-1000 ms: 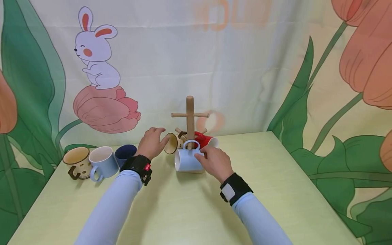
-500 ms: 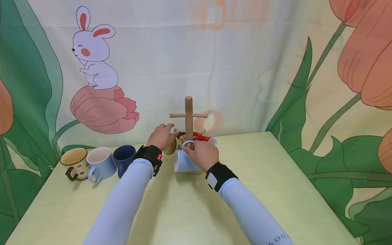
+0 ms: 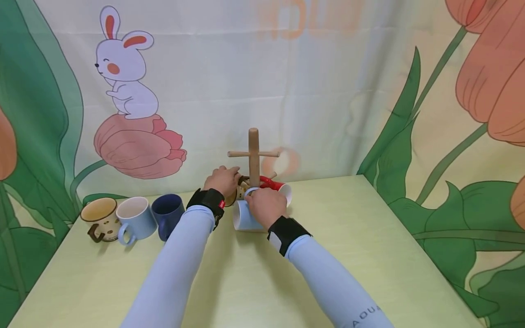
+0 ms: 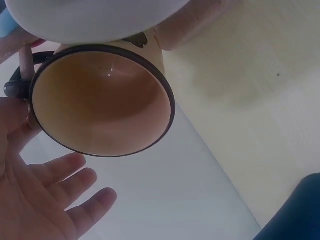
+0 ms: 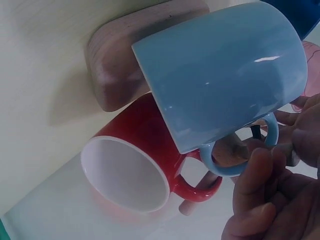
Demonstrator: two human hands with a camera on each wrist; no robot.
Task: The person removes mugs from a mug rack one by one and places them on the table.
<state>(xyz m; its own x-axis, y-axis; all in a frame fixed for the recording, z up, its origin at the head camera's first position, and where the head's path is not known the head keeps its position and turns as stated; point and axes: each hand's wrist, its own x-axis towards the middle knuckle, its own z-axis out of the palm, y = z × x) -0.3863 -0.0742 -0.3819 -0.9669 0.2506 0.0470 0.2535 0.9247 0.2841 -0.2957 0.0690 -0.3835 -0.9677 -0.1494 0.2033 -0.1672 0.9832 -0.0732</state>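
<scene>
A wooden mug stand [image 3: 254, 155] carries mugs hung sideways by their handles. My right hand [image 3: 268, 205] pinches the handle of the light blue mug [image 5: 225, 75] at the front, with its fingers curled beside the peg tip. My left hand [image 4: 45, 185] is at the cream mug with a dark rim [image 4: 102, 107]; thumb and forefinger meet at its dark handle while the other fingers stay spread below. Behind the blue mug, a red mug with a white inside [image 5: 130, 150] hangs on another peg, overlapped by the right hand in the head view.
On the table's left stand a cream patterned mug [image 3: 100, 218], a light blue mug [image 3: 137, 218] and a dark blue mug [image 3: 168, 214], all upright. Two upper pegs of the stand bear nothing. A printed cloth backdrop [image 3: 328, 114] rises behind the table [image 3: 348, 255].
My left hand has moved right from beside the dark blue mug to the hanging cream mug's handle. My right hand has shifted left and closer over the light blue mug's handle.
</scene>
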